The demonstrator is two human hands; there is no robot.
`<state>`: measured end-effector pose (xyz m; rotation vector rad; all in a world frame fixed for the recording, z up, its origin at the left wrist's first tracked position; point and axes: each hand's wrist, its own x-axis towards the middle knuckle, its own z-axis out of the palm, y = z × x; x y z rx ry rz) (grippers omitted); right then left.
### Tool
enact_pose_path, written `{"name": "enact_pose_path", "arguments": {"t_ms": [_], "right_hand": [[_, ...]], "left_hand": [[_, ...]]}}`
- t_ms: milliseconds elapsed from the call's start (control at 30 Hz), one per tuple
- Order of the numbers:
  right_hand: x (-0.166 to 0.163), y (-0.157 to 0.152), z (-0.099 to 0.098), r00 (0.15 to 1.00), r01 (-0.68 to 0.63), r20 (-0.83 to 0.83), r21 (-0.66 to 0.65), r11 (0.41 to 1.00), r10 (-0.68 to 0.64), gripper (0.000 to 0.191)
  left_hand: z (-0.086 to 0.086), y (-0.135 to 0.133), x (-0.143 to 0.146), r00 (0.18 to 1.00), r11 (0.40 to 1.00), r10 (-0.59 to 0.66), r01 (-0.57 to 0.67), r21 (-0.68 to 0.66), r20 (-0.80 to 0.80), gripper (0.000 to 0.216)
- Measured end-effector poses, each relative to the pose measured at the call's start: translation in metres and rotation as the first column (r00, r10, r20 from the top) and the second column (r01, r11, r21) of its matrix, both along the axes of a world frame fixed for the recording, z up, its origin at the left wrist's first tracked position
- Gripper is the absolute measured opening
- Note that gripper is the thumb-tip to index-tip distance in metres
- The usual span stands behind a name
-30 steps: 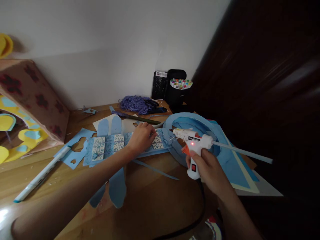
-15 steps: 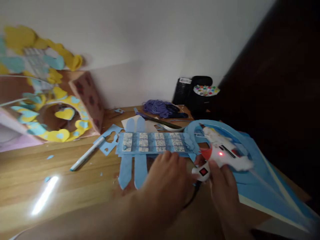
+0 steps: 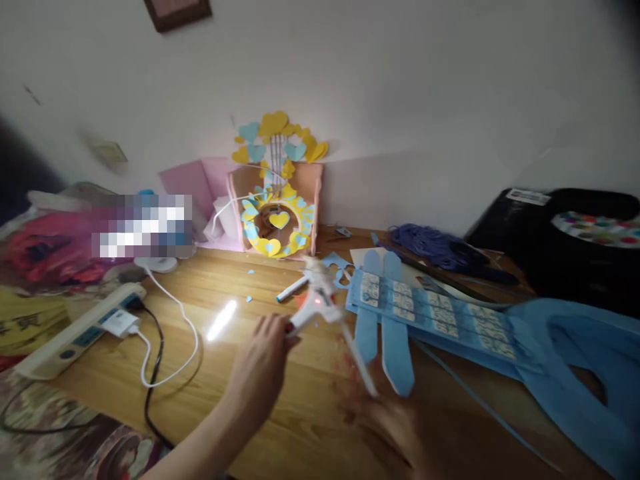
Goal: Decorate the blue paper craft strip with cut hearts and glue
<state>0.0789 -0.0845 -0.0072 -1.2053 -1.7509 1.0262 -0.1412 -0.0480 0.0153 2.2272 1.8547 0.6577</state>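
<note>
My left hand (image 3: 265, 363) is closed around the handle of a white glue gun (image 3: 320, 303), whose red light is on. A long pale glue stick (image 3: 360, 360) sticks out of its back end, down toward my right hand (image 3: 393, 423). That hand is smeared by motion, close to the stick's end; whether its fingers touch the stick I cannot tell. To the right lies a blue guitar-shaped craft piece (image 3: 420, 323), with patterned pale tiles along its neck and two blue strips crossing under it.
A box decorated with yellow and blue paper hearts (image 3: 320, 200) stands against the wall. At left are a power strip (image 3: 75, 333) and a white cable (image 3: 187, 320). A marker (image 3: 291, 289), purple yarn (image 3: 425, 243) and a black case (image 3: 515, 220) lie farther back.
My view has swung left, showing the power strip. The glue gun has passed from my right hand to my left, and my right hand is now by the glue stick's end.
</note>
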Motion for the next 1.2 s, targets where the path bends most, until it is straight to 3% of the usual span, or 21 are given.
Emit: {"name": "enact_pose_path", "arguments": {"t_ms": [100, 200, 300, 433, 567, 733, 867, 933, 1100, 1200], "right_hand": [[-0.003, 0.009, 0.007, 0.987, -0.158, 0.003, 0.048, 0.986, 0.158, 0.020], [0.002, 0.040, 0.029, 0.913, -0.343, 0.238, 0.008, 0.939, 0.331, 0.017], [-0.009, 0.085, 0.054, 0.815, -0.428, 0.459, 0.068, 0.901, 0.352, 0.018], [-0.059, 0.135, 0.070, 0.694, -0.493, 0.679, 0.209, 0.844, 0.238, 0.017], [-0.124, 0.166, 0.069, 0.568, -0.599, 0.816, 0.326, 0.732, 0.102, 0.022], [-0.187, 0.203, 0.048, 0.566, -0.613, 0.811, 0.295, 0.733, 0.147, 0.034], [-0.210, 0.229, 0.015, 0.487, -0.651, 0.818, 0.107, 0.751, 0.306, 0.007], [-0.214, 0.234, 0.001, 0.455, -0.681, 0.801, 0.031, 0.732, 0.390, 0.011], [-0.217, 0.230, -0.022, 0.448, -0.726, 0.716, -0.059, 0.685, 0.535, 0.015], [-0.221, 0.229, -0.029, 0.460, -0.727, 0.681, -0.080, 0.682, 0.570, 0.014]], "left_hand": [[-0.023, 0.009, -0.072, 0.942, 0.954, 0.298, -0.291, 0.070, -0.156, 0.012], [-0.036, 0.018, -0.122, 0.872, 0.914, 0.402, -0.401, 0.062, -0.279, 0.019], [-0.039, 0.021, -0.148, 0.861, 0.907, 0.415, -0.415, 0.066, -0.295, 0.022], [-0.039, 0.025, -0.165, 0.866, 0.913, 0.405, -0.402, 0.073, -0.292, 0.020], [-0.038, 0.032, -0.180, 0.877, 0.919, 0.390, -0.390, 0.058, -0.280, 0.019], [-0.034, 0.038, -0.194, 0.905, 0.943, 0.326, -0.331, 0.027, -0.273, 0.016], [-0.034, 0.023, -0.192, 0.900, 0.939, 0.340, -0.338, 0.057, -0.273, 0.026], [-0.035, 0.003, -0.178, 0.903, 0.942, 0.334, -0.325, 0.078, -0.271, 0.032], [-0.043, -0.061, -0.113, 0.967, 0.967, 0.207, -0.179, 0.182, -0.150, 0.030], [-0.052, -0.074, -0.075, 0.989, 0.972, 0.149, -0.148, 0.185, 0.009, 0.024]]}}
